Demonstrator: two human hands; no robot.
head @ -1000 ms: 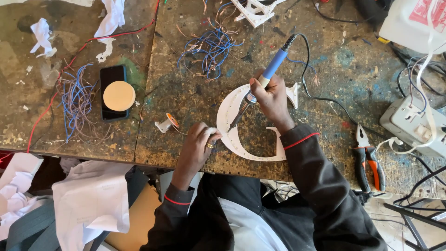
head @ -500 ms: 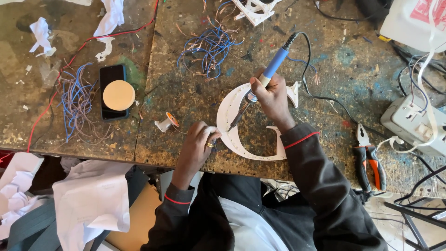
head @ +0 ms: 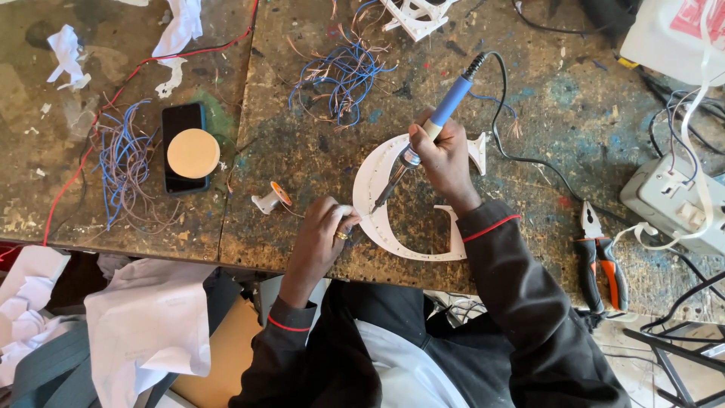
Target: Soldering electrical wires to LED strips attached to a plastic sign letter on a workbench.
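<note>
A white G-shaped letter piece lies flat near the front edge of the stained workbench. My right hand grips a blue-handled soldering iron, its tip slanting down to the letter's left rim. My left hand rests on the bench edge, fingers pinched against the same rim next to the tip; what they pinch is too small to tell.
A small solder spool lies left of the letter. Further left, a phone with a round tan disc on it, then loose wire bundles. More wires at the back. Pliers and a power strip on the right.
The view has shifted slightly. Both hands stay on the letter, with the iron's tip at the same rim spot.
</note>
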